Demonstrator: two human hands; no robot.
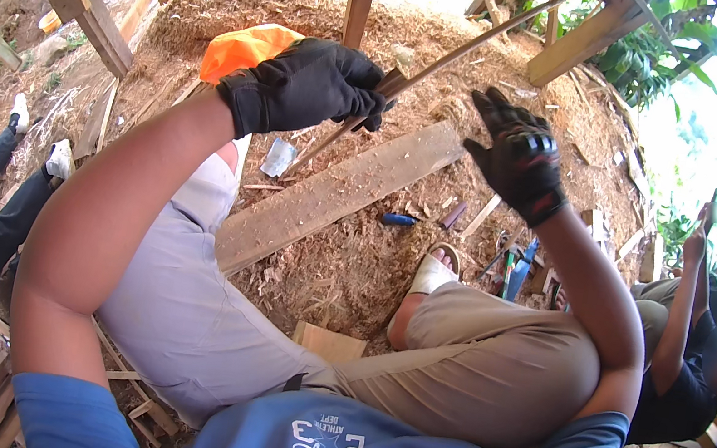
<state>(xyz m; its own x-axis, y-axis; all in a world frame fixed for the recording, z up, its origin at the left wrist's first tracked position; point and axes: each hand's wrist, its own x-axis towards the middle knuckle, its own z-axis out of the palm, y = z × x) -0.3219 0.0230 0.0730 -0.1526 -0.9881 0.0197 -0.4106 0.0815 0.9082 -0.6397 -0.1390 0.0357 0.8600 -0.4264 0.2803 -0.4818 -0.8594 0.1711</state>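
Shavings-strewn ground (335, 262), outdoors | wooden plank (356, 178), centre, angled toward 1 o'clock | slim brown stick (468, 49), 12 o'clock, gripped by gloved left hand (319, 81), 11 o'clock | gloved right hand (520, 153), 2 o'clock, released, fingers spread | seemingly steadying stick; next calls for firm left grip | stick's lower end, left fingertips unclear
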